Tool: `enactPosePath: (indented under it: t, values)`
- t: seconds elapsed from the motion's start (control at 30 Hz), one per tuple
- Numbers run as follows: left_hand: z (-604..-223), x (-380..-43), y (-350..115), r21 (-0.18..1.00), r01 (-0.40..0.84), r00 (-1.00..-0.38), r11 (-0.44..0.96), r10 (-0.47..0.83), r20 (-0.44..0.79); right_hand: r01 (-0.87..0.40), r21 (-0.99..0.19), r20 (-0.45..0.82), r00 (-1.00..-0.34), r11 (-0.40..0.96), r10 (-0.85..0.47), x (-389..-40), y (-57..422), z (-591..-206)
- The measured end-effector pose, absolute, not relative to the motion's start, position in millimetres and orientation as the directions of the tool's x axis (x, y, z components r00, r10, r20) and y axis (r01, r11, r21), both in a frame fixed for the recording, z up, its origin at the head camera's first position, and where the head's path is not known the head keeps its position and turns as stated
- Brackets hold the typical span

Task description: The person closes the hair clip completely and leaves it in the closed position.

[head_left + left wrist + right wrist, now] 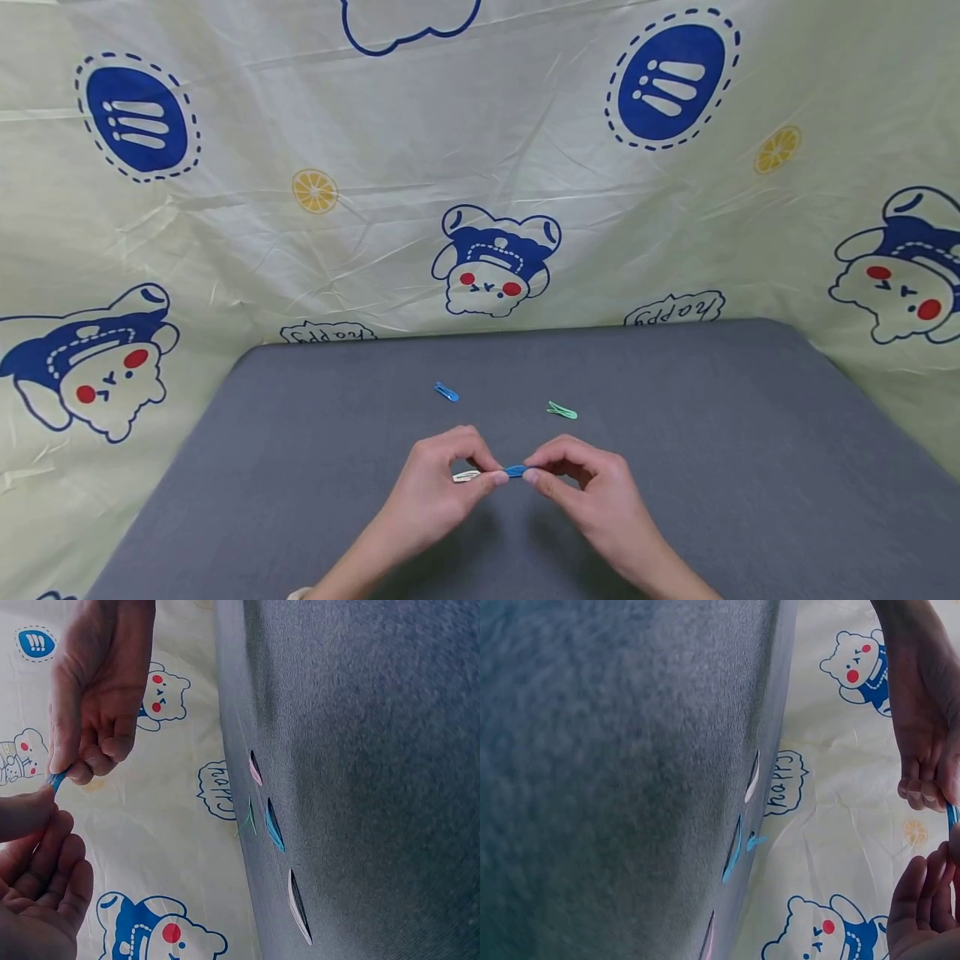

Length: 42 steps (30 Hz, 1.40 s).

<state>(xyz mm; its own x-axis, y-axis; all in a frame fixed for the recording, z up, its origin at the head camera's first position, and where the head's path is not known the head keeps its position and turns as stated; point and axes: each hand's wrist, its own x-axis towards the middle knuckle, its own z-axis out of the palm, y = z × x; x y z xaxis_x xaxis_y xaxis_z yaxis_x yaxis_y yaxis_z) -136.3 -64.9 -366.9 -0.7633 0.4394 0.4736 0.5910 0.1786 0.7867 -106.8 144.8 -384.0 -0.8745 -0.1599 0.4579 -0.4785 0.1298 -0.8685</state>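
Observation:
A small blue hair clip (pixel 56 780) is pinched at its two ends by my hands, raised above the table. My left hand (pixel 438 475) grips one end between thumb and forefinger. From the other side my right hand (pixel 592 483) pinches the opposite end the same way. Fingertips cover much of the clip. Below the hands, a white hair clip (pixel 300 907), another blue hair clip (pixel 275 826) and a pink hair clip (pixel 255 769) lie in a row. In the head view, the white one shows behind my left fingers, while the right hand hides the pink one.
Farther back on the grey table (pixel 735 450) lie a blue clip (pixel 446 392) and a green clip (pixel 562 410), both with their arms spread. A pale printed sheet (pixel 390 133) hangs behind the table and along its sides.

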Motion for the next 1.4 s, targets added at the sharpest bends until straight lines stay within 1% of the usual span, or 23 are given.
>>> enactPosePath:
  t: [0.2,0.33,0.47,0.6,0.7,1.0,1.2,1.33,1.4]
  values:
    - [-368.9,-133.8,-63.3,0.776,0.602,-0.767,0.190,0.408,0.495,-0.474,-0.865,0.453,-0.879,0.163,-0.150,-104.7,140.8,-385.9]
    - [-370.0,-133.1,-61.8,0.755,0.623,-0.760,0.204,0.386,0.523,-0.457,-0.864,0.445,-0.889,0.209,-0.107,-101.7,137.8,-384.9]
    - [-369.8,-132.5,-59.8,0.744,0.624,-0.766,0.239,0.376,0.522,-0.450,-0.864,0.449,-0.892,0.228,-0.057,-99.9,135.1,-384.8]
    - [-370.1,-133.0,-59.5,0.751,0.611,-0.778,0.250,0.367,0.510,-0.465,-0.860,0.467,-0.883,0.211,-0.045,-101.1,135.0,-386.5]
    - [-371.3,-134.0,-60.0,0.756,0.612,-0.776,0.232,0.361,0.517,-0.455,-0.869,0.454,-0.890,0.194,-0.051,-102.4,136.9,-386.7]
    - [-373.3,-136.8,-60.1,0.755,0.622,-0.770,0.211,0.341,0.539,-0.359,-0.928,0.353,-0.933,0.100,-0.073,-102.0,142.1,-381.3]
    - [-374.1,-138.9,-62.5,0.736,0.634,-0.759,0.237,0.376,0.532,-0.302,-0.947,0.298,-0.953,0.108,-0.054,-102.3,142.6,-378.5]
    - [-373.4,-140.2,-63.9,0.719,0.637,-0.758,0.278,0.393,0.520,-0.337,-0.934,0.334,-0.942,0.121,-0.045,-103.0,142.0,-379.7]
    - [-374.0,-141.1,-64.0,0.702,0.653,-0.746,0.284,0.398,0.534,-0.368,-0.921,0.366,-0.930,0.125,-0.041,-103.6,141.7,-380.5]
